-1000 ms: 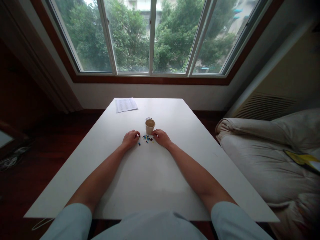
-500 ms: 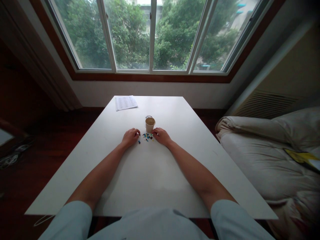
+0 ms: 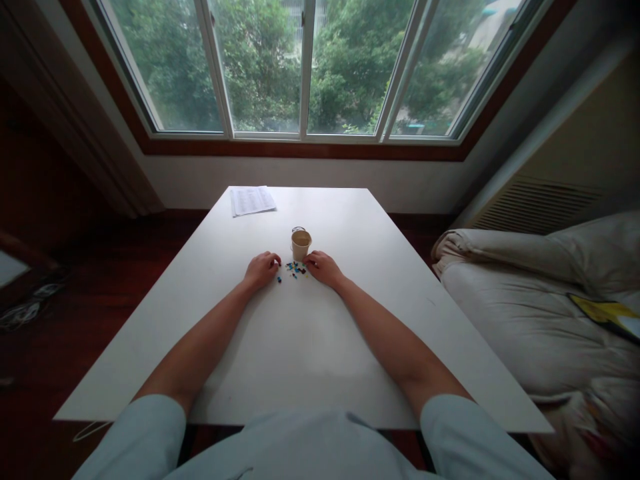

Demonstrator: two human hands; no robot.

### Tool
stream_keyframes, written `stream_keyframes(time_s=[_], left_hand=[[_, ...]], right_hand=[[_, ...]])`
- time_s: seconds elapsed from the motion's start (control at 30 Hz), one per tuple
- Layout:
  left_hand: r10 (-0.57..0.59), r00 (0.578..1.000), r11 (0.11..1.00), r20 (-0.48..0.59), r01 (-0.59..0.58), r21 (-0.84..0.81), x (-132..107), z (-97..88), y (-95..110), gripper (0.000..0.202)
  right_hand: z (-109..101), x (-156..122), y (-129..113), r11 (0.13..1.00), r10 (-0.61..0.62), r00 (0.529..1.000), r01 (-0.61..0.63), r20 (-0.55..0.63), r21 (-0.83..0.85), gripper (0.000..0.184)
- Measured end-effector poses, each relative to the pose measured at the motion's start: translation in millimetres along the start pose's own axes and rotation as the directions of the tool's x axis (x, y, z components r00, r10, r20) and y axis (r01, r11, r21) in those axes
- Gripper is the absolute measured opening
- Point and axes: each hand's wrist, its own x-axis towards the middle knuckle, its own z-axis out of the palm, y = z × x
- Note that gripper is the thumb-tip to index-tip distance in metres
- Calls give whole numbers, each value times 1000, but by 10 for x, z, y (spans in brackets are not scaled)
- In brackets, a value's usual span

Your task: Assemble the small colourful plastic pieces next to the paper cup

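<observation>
A small pile of tiny coloured pieces (image 3: 296, 269), blue, yellow and dark, lies on the white table between my hands. They are too small for me to tell their kind. My left hand (image 3: 263, 269) rests just left of the pile with its fingers curled together; what is in the fingertips is too small to make out. A separate blue piece (image 3: 279, 279) lies near that hand. On the pile's right side, my right hand (image 3: 324, 268) has its fingers bent and closed at the pieces, their tips partly hidden. Right behind the pile stands a small beige bucket (image 3: 301, 245), upright, its thin handle folded back.
Printed sheets of paper (image 3: 253, 200) lie at the back left of the white table (image 3: 310, 360). Beyond the table is a wall with a wide window (image 3: 305, 80). A light padded sofa (image 3: 490, 313) stands to the right, with a yellow and black item (image 3: 605, 312) on it.
The view has tilted slightly, so the table sits a little higher in the picture. Both hands stay beside the pile, with hardly any movement of the fingers.
</observation>
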Motion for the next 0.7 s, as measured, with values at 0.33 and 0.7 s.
stream_keyframes(time_s=[0.33,0.7], left_hand=[[-21,1000,1000,8,21,-8,-8,-24,24,25],[-18,1000,1000,11,18,1,1,-18,11,25]], right_hand=[[-36,6,-55,1000,8,1000,-8,5,13,21],[5,9,20,1000,2,1000,-2,5,12,21]])
